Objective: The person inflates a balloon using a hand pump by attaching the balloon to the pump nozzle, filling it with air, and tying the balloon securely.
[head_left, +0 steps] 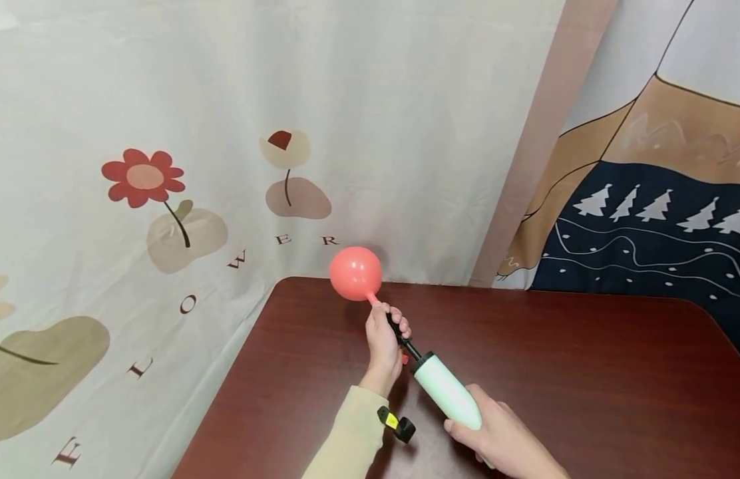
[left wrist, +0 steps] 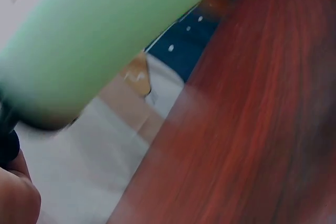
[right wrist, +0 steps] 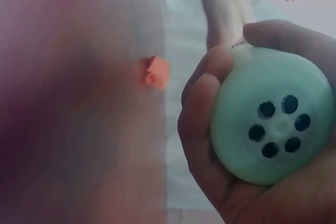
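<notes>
A round, partly inflated coral-red balloon (head_left: 355,273) stands above the table's far edge. My left hand (head_left: 384,339) pinches its neck together with the black end of a balloon pump (head_left: 448,391). The pump's pale green body slants down toward the lower right, with a short length of black rod showing at its top. Around the lower part of that body, my right hand (head_left: 498,429) curls its fingers. From the right wrist, the pump's rounded base (right wrist: 281,126) shows several dark holes. The left wrist view has the green barrel (left wrist: 100,40) blurred and close.
On the dark red-brown table (head_left: 555,372) lies a small crumpled orange-red piece (right wrist: 157,72), partly hidden behind the left wrist in the head view. A pale printed curtain (head_left: 406,133) hangs along the back and left, with a navy and tan cloth (head_left: 645,253) on the right.
</notes>
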Demonstrator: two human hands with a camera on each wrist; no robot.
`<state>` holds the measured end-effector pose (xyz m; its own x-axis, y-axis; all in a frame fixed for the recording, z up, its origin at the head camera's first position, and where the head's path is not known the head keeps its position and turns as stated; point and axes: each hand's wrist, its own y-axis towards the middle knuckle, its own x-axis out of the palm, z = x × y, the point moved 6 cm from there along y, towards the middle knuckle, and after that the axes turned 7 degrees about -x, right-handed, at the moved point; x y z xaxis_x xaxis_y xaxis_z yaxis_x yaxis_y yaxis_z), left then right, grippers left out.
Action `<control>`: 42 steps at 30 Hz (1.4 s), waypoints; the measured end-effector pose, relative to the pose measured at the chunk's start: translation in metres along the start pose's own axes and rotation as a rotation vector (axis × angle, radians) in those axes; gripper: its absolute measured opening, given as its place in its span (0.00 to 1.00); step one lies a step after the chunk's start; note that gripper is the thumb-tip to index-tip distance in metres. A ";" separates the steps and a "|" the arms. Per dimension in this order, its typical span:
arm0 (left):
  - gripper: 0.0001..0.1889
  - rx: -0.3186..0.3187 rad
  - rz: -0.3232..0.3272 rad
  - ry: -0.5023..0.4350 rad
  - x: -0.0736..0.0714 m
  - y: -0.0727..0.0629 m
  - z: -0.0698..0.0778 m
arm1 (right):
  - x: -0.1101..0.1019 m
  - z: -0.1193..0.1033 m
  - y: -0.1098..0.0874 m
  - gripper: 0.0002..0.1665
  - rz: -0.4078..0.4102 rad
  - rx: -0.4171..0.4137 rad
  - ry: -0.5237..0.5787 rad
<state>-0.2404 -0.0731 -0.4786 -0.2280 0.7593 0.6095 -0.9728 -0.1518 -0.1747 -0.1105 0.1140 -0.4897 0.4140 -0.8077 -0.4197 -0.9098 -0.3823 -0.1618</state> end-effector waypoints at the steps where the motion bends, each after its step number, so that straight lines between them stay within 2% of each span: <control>1: 0.16 -0.005 -0.011 0.008 0.002 -0.003 -0.003 | 0.000 -0.004 0.003 0.35 0.011 -0.019 0.002; 6: 0.18 -0.012 -0.040 0.053 0.008 -0.014 -0.010 | 0.000 -0.011 0.010 0.34 0.063 -0.065 -0.006; 10: 0.18 -0.014 -0.035 0.071 0.004 -0.012 -0.008 | 0.005 -0.007 0.009 0.34 0.080 -0.049 0.010; 15: 0.18 -0.003 -0.020 0.034 -0.004 0.000 0.005 | 0.007 -0.001 0.004 0.36 0.057 -0.002 -0.001; 20: 0.18 0.037 0.043 -0.024 -0.021 0.016 0.020 | 0.001 0.012 -0.012 0.38 -0.008 0.057 -0.039; 25: 0.18 0.015 0.071 -0.036 -0.031 0.021 0.020 | -0.003 0.017 -0.017 0.37 -0.021 0.037 -0.140; 29: 0.18 0.022 0.066 -0.031 -0.028 0.019 0.018 | -0.003 0.015 -0.013 0.36 -0.021 0.044 -0.192; 33: 0.17 0.024 0.035 -0.014 -0.021 0.011 0.010 | -0.001 0.010 -0.007 0.37 0.004 0.046 -0.225; 38: 0.15 -0.011 -0.012 0.021 -0.010 -0.005 -0.005 | 0.001 -0.007 0.004 0.35 0.103 -0.058 -0.276; 42: 0.14 -0.017 -0.042 0.063 -0.004 -0.011 -0.011 | 0.001 -0.015 0.009 0.34 0.162 -0.109 -0.270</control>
<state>-0.2280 -0.0671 -0.4876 -0.1838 0.8029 0.5670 -0.9805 -0.1087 -0.1638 -0.1175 0.1026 -0.4781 0.2284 -0.7194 -0.6560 -0.9486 -0.3162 0.0165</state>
